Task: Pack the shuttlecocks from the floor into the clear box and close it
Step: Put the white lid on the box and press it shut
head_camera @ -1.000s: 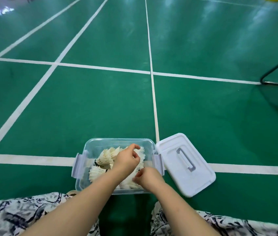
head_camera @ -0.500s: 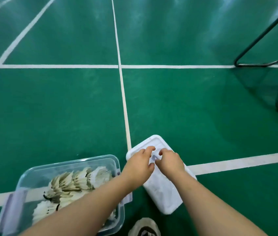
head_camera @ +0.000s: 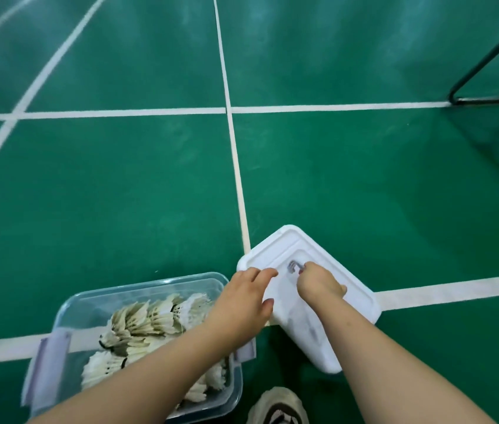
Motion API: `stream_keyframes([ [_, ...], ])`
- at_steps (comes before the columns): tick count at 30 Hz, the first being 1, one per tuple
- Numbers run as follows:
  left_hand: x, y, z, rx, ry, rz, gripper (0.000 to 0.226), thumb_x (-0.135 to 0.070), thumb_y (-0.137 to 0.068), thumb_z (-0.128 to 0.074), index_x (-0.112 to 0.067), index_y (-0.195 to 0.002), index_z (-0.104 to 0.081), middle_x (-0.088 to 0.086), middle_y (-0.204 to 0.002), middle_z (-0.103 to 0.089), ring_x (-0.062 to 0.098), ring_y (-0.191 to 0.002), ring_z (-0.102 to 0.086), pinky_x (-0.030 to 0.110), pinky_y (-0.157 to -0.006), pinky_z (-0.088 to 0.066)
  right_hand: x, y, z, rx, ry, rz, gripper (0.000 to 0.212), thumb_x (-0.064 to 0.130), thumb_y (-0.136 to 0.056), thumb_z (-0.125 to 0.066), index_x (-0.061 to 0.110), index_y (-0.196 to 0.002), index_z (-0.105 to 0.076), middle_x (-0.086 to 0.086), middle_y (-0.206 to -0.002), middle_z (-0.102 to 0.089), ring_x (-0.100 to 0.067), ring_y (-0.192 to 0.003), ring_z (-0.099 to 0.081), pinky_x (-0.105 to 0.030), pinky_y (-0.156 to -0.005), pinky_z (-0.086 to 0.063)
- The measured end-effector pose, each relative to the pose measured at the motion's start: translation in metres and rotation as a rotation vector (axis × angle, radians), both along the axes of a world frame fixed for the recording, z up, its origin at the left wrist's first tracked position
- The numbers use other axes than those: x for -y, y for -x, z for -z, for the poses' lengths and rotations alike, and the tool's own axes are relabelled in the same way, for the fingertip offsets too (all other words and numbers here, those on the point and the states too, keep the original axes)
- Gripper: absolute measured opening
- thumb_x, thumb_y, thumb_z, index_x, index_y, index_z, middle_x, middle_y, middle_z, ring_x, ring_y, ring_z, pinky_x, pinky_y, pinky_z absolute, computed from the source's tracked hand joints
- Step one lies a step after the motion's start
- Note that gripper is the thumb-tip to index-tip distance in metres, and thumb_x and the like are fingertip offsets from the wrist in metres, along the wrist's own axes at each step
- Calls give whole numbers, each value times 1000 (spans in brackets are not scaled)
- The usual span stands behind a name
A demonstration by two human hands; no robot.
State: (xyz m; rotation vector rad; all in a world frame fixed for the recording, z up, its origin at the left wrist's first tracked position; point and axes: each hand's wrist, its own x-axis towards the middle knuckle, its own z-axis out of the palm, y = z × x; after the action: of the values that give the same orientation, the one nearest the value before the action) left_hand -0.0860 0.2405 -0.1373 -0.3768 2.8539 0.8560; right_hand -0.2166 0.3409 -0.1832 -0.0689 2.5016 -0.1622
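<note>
Grip on lid (head_camera: 285,244); shuttlecocks (head_camera: 138,322) in box (head_camera: 150,283)

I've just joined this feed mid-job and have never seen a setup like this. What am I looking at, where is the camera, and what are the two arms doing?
There is no machine here: these are a person's two bare arms, filmed by one wide-angle camera worn on the head, looking forward and down. On the green court floor with white lines sits a clear plastic box, open, with white feathered shuttlecocks inside. To its right lies the white plastic lid. The right hand curls its fingers on the lid's small grey handle. The left hand reaches over the lid's left corner, fingers relaxed, gripping nothing. A light shoe shows at the bottom edge, and a dark metal frame at top right.
</note>
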Motion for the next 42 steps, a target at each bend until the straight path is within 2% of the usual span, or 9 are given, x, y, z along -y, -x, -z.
stream_keyframes([
  [3, 2, -11, -17, -62, 10, -16, 47, -24, -91, -44, -23, -137, -33, 1, -132, -44, 21, -120, -39, 32, -101, -35, 11, -6, -39, -118, 53, -13, 30, 7, -84, -33, 25, -98, -53, 2, -86, -55, -23, -88, -51, -34, -83, -27],
  [9, 15, -37, -60, -167, 15, -83, 48, -24, -91, -45, -23, -137, -34, 2, -134, -43, 22, -123, -38, 35, -103, -35, 42, -36, -118, -286, 171, -160, 44, 5, -82, -34, 28, -114, -55, -3, -112, -63, -25, -107, -56, -37, -89, -31],
  [15, 48, -86, -95, -306, 67, -298, 44, -22, -90, -45, -22, -134, -39, 2, -131, -46, 23, -121, -40, 36, -102, -36, 81, -87, -170, -285, 336, -358, 29, 14, -88, -38, 26, -101, -61, -2, -107, -65, -26, -104, -57, -36, -86, -38],
  [17, 61, -105, -94, -285, 92, -391, 42, -21, -89, -45, -21, -132, -41, 4, -130, -47, 25, -120, -41, 38, -102, -35, 93, -110, -171, -249, 375, -461, 23, 16, -87, -41, 25, -94, -61, -4, -104, -66, -27, -102, -59, -34, -80, -42],
  [21, 76, -147, -76, -142, 143, -559, 39, -21, -89, -45, -20, -128, -44, 5, -129, -46, 27, -118, -43, 39, -97, -36, 112, -160, -151, -193, 337, -658, 36, 14, -83, -45, 23, -115, -59, -2, -118, -64, -26, -110, -57, -32, -85, -45],
  [24, 77, -177, -55, -80, 129, -631, 37, -21, -90, -41, -21, -127, -45, 2, -129, -46, 24, -117, -43, 36, -93, -34, 121, -188, -122, -195, 266, -765, 30, 16, -84, -45, 24, -108, -61, -2, -114, -66, -24, -105, -59, -30, -79, -43],
  [30, 86, -212, -19, 8, 15, -813, 32, -14, -90, -38, -17, -119, -51, 4, -122, -53, 23, -109, -49, 35, -85, -41, 138, -212, -86, -160, 185, -905, 38, 18, -83, -44, 31, -114, -62, 3, -115, -67, -22, -109, -58, -33, -93, -43],
  [37, 93, -211, -12, 75, 95, -827, 30, -22, -91, -38, -21, -120, -46, 1, -126, -47, 24, -101, -55, 31, -68, -37, 141, -218, -69, -360, 223, -1002, 33, 21, -87, -38, 25, -108, -63, -1, -102, -71, -25, -98, -62, -35, -83, -34],
  [42, 109, -200, -11, 7, 24, -936, 40, -19, -88, -42, -22, -129, -38, 5, -141, -30, 31, -99, -58, 34, -71, -44, 134, -207, -65, -432, 218, -1009, 27, 16, -87, -36, 22, -100, -59, -5, -94, -71, -30, -90, -63, -35, -78, -32],
])
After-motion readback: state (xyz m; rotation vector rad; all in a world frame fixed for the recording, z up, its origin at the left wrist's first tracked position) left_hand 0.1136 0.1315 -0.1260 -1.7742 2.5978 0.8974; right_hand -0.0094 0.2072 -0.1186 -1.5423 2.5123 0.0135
